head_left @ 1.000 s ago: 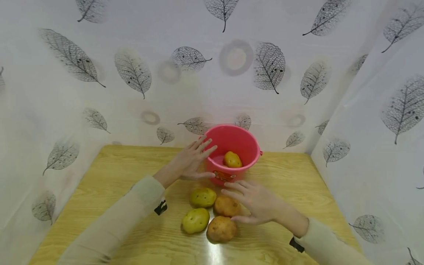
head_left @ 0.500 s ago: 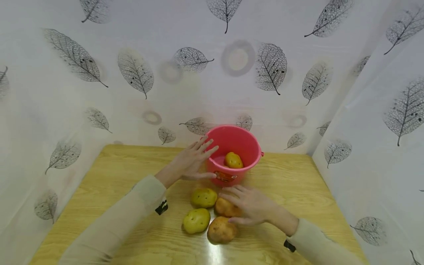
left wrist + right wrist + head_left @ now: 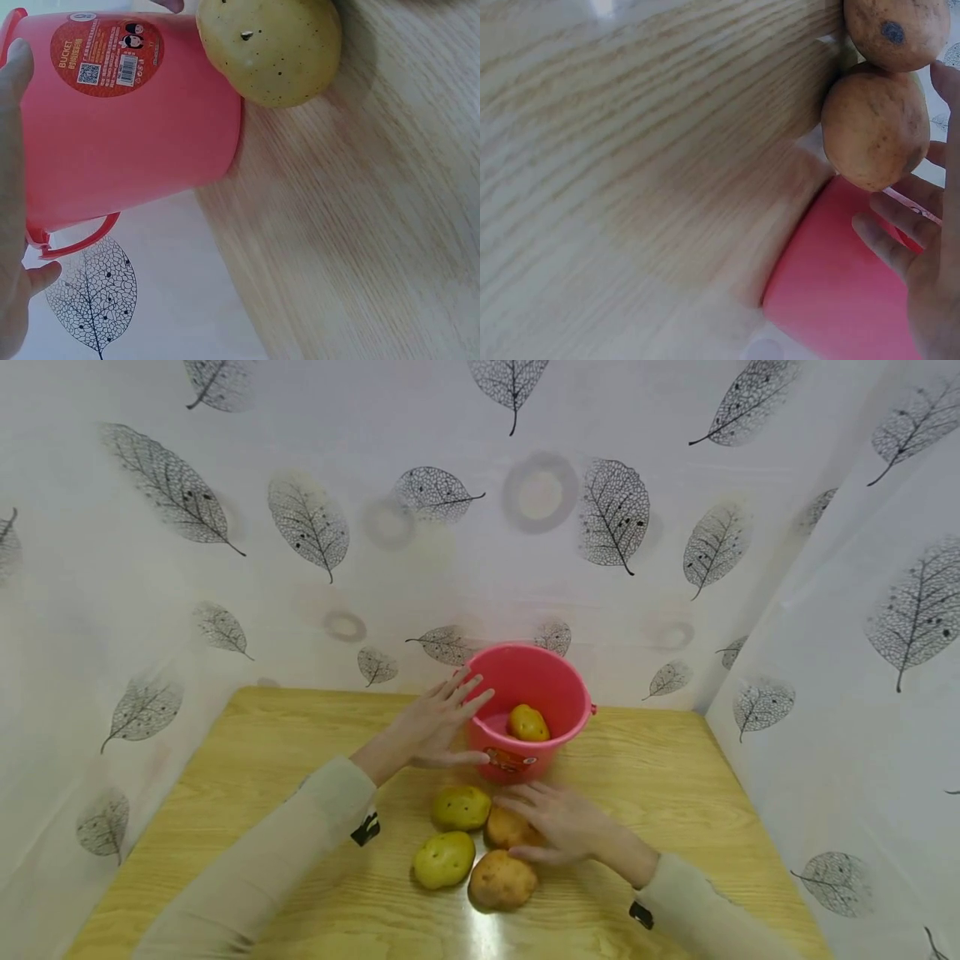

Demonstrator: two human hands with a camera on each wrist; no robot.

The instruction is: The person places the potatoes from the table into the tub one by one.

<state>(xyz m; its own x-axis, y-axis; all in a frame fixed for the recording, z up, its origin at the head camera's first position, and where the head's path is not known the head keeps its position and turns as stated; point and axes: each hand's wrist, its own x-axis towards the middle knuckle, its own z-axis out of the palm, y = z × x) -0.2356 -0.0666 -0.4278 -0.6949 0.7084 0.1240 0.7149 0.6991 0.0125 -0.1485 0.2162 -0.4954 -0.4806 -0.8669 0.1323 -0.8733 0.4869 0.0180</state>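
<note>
My left hand (image 3: pixel 423 727) has its fingers spread at the left rim of the pink bucket (image 3: pixel 513 681). A yellow potato (image 3: pixel 528 723) lies inside that bucket. Over the back right brown potato (image 3: pixel 507 829) is my right hand (image 3: pixel 564 827), which partly covers it in the head view. From the right wrist, the fingers (image 3: pixel 885 244) look loosely bent beside this brown potato (image 3: pixel 874 127), with no grip around it. A second brown potato (image 3: pixel 502 880) lies just in front, near the thumb. Two yellow-green potatoes (image 3: pixel 461 808) sit to their left, the nearer one (image 3: pixel 443 860) towards me.
The wooden table (image 3: pixel 300 727) carries everything. White sheeting (image 3: pixel 450 577) with a dark leaf print hangs behind the bucket and along both sides. In the left wrist view, the bucket's handle (image 3: pixel 82 241) hangs at its side.
My right hand has moved left and a little down, onto the back right brown potato. The left hand keeps its place at the bucket rim.
</note>
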